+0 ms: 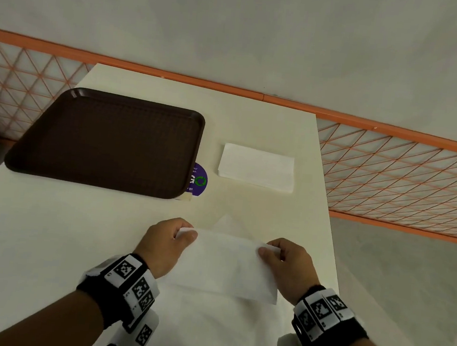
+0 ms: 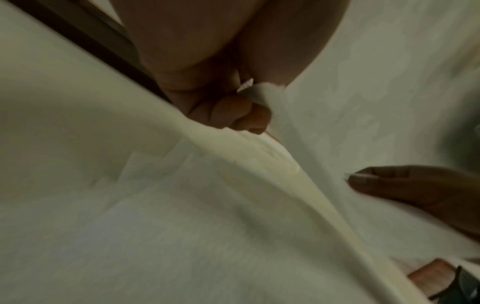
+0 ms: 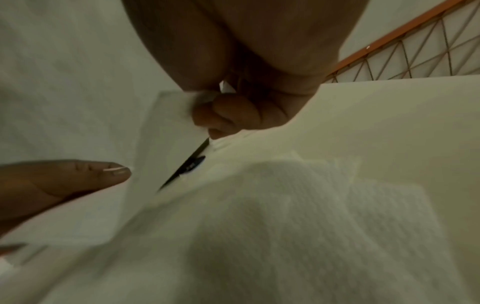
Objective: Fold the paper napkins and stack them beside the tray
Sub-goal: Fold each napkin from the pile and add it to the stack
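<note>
Holding a white paper napkin (image 1: 229,265) by its two upper corners, we see both hands at lower centre of the head view: the left hand (image 1: 163,246) pinches the left corner between thumb and curled fingers, and the right hand (image 1: 289,265) pinches the right corner likewise. Between them the napkin is raised off the cream table (image 1: 48,239), its lower edge hanging over more white paper nearer the bottom of the frame. We note the same pinch in the left wrist view, where curled fingers (image 2: 241,115) clamp the paper's edge, and in the right wrist view, where fingers (image 3: 233,111) grip a corner; both views are blurred. A stack of folded napkins (image 1: 257,167) lies flat at centre right of the head view, beside the brown tray (image 1: 107,139), apart from it. A purple round sticker (image 1: 200,180) shows at the tray's lower right corner, partly covered by the tray. An orange lattice railing (image 1: 403,175) runs behind the table
</note>
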Available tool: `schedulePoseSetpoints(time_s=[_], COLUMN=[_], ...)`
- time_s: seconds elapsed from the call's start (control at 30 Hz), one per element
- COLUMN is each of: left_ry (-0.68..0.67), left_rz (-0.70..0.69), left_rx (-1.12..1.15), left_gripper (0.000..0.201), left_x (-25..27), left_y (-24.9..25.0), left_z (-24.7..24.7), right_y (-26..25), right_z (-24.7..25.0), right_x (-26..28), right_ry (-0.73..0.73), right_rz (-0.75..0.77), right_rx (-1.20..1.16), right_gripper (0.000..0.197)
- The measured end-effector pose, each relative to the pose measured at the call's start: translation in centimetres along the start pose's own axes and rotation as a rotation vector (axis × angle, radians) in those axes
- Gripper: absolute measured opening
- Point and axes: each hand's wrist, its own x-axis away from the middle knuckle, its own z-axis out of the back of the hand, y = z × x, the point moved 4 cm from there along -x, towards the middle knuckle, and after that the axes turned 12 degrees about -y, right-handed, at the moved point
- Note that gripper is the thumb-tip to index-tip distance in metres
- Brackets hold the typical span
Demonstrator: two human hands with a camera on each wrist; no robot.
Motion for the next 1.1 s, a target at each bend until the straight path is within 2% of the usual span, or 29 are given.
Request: schedulePoseSetpoints(time_s=[0.17,0.23,0.37,0.43,0.53,0.63,0.7,0.73,0.87,1.0,1.1], left_ry=[-0.061,-0.059,-0.033,0.002,0.044,-0.079,-0.183,-0.218,-0.215,-0.231,-0.228], left_rz=[0.134,0.152,0.134,0.088,-0.08,-0.259,-0.3,-0.272,-0.133,-0.084,-0.102], left_rx=[-0.194,-0.267,-0.4,-0.445,-0.544,-0.647,-0.783,-0.835,-0.888,-0.929,-0.95], left_gripper=[0.023,0.025,0.025,0.029,0.038,0.04,0.059,0.064,0.044,0.046,0.046], left_x=[-1.0,-1.2,-1.2,-1.1,-1.5,-1.6,-1.4,-1.3,-1.7,-2.2,-2.6], left_y=[-2.2,-2.3,-1.5,-0.9,-0.1,1.4,1.8,1.6,1.0,1.3,1.7], left_z=[-2.0,-2.3,-2.4,-2.3,-2.8,-4.2,-5.4,-5.7,-5.5,-5.3,-5.6], right_y=[1.3,1.4,1.3,1.1,0.0,-0.8,-0.8,-0.7,-0.1,-0.2,-0.7], right_z=[-1.5,-2.0,-2.1,-1.9,-2.2,-3.7,-4.5,-4.7,-4.7,-4.5,-4.7], right_x=[-1.8,-2.3,-2.5,-2.3,-2.0,-2.0,-1.9,-1.8,-1.9,-2.0,-2.2], right_ry=[-0.082,-0.102,-0.109,-0.106,-0.095,-0.184,-0.235,-0.246,-0.248,-0.238,-0.238], right_rz=[-0.121,-0.157,-0.168,-0.121,0.052,0.187,0.212,0.211,0.196,0.205,0.233], right_rx=[0.224,0.308,0.406,0.509,0.694,0.823,0.884,0.902,0.927,0.998,1.007], right_gripper=[0.018,0.021,0.015,0.031,0.048,0.043,0.039,0.038,0.039,0.041,0.041])
